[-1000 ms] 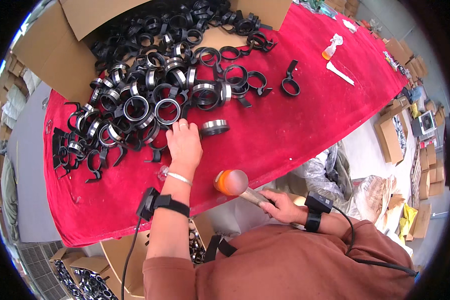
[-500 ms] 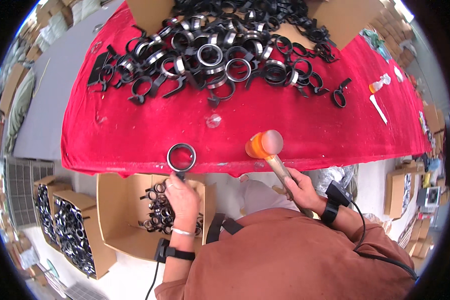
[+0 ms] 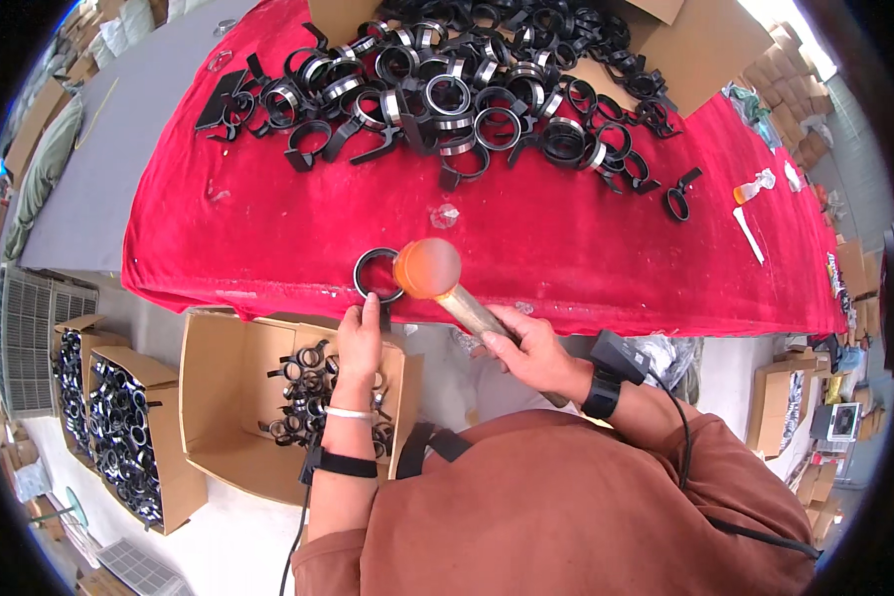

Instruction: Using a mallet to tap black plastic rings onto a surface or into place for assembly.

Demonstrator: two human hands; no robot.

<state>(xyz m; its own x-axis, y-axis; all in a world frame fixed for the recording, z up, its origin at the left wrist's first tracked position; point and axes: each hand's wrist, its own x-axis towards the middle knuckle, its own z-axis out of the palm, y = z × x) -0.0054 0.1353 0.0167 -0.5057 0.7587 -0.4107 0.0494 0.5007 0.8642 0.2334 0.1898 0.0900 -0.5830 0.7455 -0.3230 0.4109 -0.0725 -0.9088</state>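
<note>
My left hand (image 3: 360, 341) grips the short handle of a black ring-shaped part (image 3: 360, 266) at the near edge of the red-covered table. My right hand (image 3: 533, 350) is wrapped round the wooden shaft of a mallet (image 3: 430, 268) with an orange head. That head hovers at the ring's right side and overlaps part of its rim in the picture; whether they touch I cannot tell. Farther back lies a heap of similar black rings with handles (image 3: 449, 94), some with silver metal bands.
Below the table edge stands an open cardboard box (image 3: 219, 397) with several rings inside. More filled boxes (image 3: 119, 437) stand to its left. A large carton (image 3: 710, 60) sits behind the heap. A single ring (image 3: 678, 203) and a white strip (image 3: 749, 235) lie on the cloth (image 3: 586, 258) at right.
My right hand has swung the mallet left, from well apart to beside the ring. My left hand and the ring have shifted slightly up and right in the view.
</note>
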